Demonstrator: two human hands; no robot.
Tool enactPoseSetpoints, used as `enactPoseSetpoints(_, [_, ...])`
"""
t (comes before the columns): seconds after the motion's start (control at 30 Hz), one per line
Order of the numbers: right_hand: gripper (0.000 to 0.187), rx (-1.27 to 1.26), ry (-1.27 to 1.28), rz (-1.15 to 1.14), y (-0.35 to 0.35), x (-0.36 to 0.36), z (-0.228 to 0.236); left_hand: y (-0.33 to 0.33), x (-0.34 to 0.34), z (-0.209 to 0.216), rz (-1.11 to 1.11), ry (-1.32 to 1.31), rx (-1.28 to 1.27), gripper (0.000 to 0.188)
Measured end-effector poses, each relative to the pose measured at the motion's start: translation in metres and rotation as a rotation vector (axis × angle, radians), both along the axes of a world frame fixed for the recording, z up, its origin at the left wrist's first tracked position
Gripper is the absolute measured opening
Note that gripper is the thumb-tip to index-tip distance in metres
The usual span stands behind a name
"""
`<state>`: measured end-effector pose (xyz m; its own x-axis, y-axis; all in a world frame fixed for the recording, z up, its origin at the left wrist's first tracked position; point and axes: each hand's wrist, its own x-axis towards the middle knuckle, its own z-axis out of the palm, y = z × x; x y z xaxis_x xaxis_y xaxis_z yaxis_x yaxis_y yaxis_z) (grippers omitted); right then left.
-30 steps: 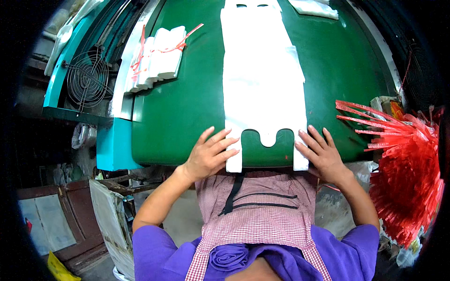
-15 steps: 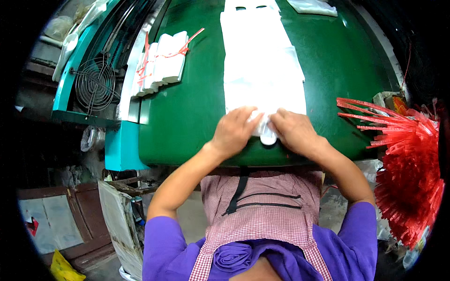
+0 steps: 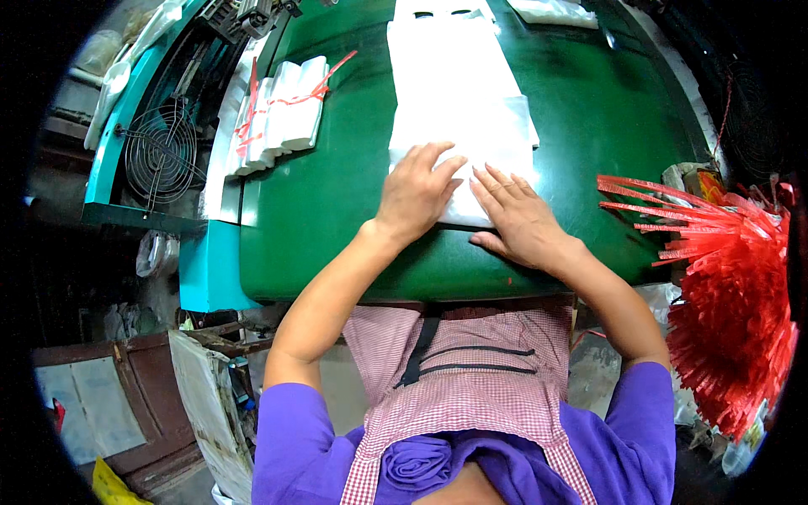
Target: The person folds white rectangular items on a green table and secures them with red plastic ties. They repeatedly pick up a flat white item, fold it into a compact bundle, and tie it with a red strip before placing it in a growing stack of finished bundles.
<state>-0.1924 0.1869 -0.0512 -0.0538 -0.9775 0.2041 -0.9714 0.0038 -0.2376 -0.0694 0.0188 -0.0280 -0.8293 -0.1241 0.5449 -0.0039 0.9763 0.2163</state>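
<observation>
A long white stack of flat plastic bags [image 3: 450,76] runs down the middle of the green table [image 3: 337,227]. Its near end lies under my fingers. My left hand [image 3: 417,192] rests on the left part of that end, fingers loosely bent and thumb apart. Flat with spread fingers, my right hand [image 3: 520,220] presses on the right part, its thumb on the green surface. Neither hand grips anything. Glare washes out the layers of the plastic.
Rolled white bundles tied with red strips [image 3: 282,105] lie at the table's left edge. A bunch of red plastic strips [image 3: 732,311] hangs at the right. Another white bag pile [image 3: 551,12] is at the far edge. A round wire guard [image 3: 160,156] stands beyond the left edge.
My hands have gone from pinching the stack's bunched near end to lying on it, fingers opened. The near end now lies flatter. Machine parts have come into view at upper left.
</observation>
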Motion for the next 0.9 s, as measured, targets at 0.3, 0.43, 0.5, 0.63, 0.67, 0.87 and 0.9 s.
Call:
enactPoseSetpoints(0.3, [0.055, -0.202, -0.972, -0.057, 0.056, 0.039, 0.018, 0.013, 0.008, -0.01, -0.02, -0.458, -0.131, 0.029])
enactPoseSetpoints(0.43, [0.05, -0.118, -2.096, -0.262, 0.051, 0.02, 0.001, -0.01, 0.02, -0.007, -0.072, -0.456, 0.34, 0.031])
enactPoseSetpoints(0.5, [0.041, -0.274, -2.213, -0.245, 0.026, 0.002, 0.001, -0.007, 0.044, -0.008, -0.292, -0.413, 0.242, 0.032])
enactPoseSetpoints(0.63, [0.038, -0.009, -1.66, -0.145, 0.026, -0.008, -0.007, 0.006, 0.079, 0.007, -0.36, -0.553, 0.266, 0.035])
enactPoseSetpoints(0.67, [0.041, -0.048, -1.312, -0.08, 0.031, 0.0, -0.004, 0.005, 0.081, 0.008, -0.306, -0.546, 0.203, 0.034])
enactPoseSetpoints(0.87, [0.042, -0.101, -0.024, 0.271, 0.016, -0.029, 0.0, 0.012, 0.045, 0.02, -0.271, -0.314, -0.314, 0.032])
enactPoseSetpoints(0.9, [0.042, -0.067, 0.053, 0.314, 0.015, -0.038, 0.004, 0.014, 0.034, 0.036, -0.287, -0.294, -0.286, 0.029])
